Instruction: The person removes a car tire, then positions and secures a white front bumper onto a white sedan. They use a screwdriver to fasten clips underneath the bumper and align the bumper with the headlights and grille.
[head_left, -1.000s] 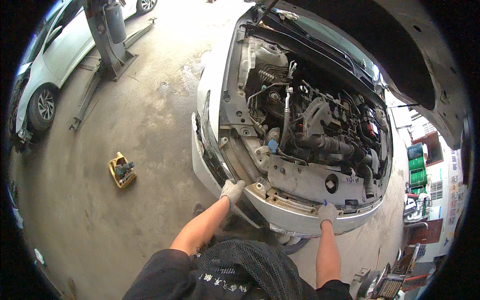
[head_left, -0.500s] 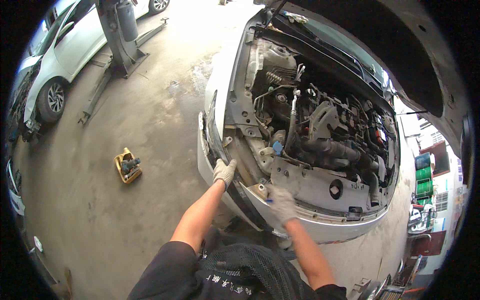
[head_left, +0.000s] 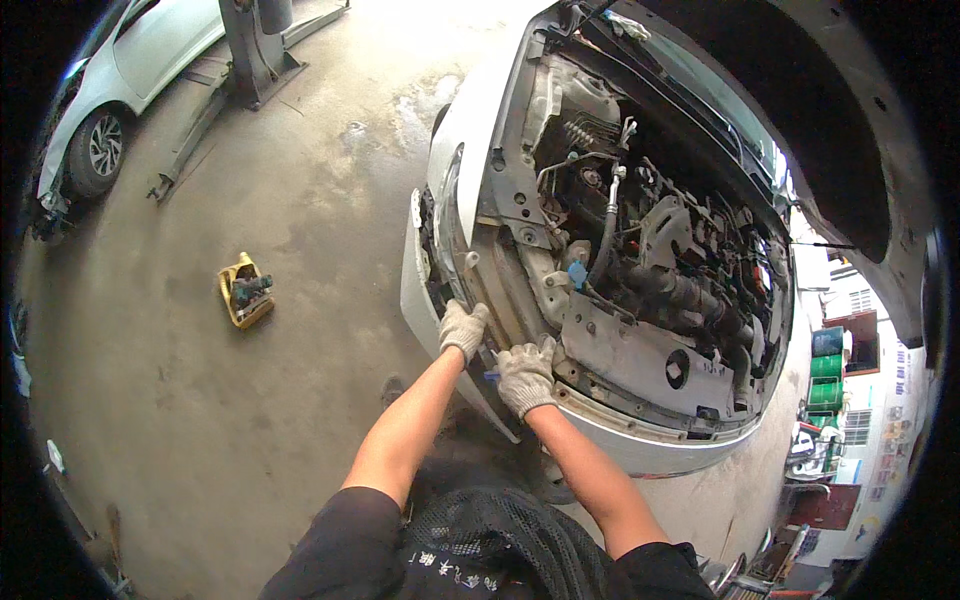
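My left hand (head_left: 464, 328), in a light knitted work glove, has its fingers curled over the front end of the long headlight (head_left: 449, 225) on the car's corner. Close beside it, my right hand (head_left: 526, 376), gloved alike, is closed. A short blue piece, like a tool's handle (head_left: 491, 376), sticks out of it toward the left; the rest is hidden by the glove. The white bumper cover (head_left: 421, 318) stands away from the body at this corner. Behind my hands lies the uncovered engine bay (head_left: 650, 270), with a blue cap (head_left: 577, 274) near the headlight.
The raised hood (head_left: 790, 100) hangs over the right side. On the concrete floor to the left sits a cut-open yellow jug (head_left: 245, 292) with parts inside. Farther off are a lift post (head_left: 255, 55) and another white car (head_left: 140, 60). Green drums (head_left: 826, 380) stand at right.
My right hand, blurred before over the front panel's corner, has come left to rest beside my left hand. My left hand keeps to the headlight. The view has shifted a little.
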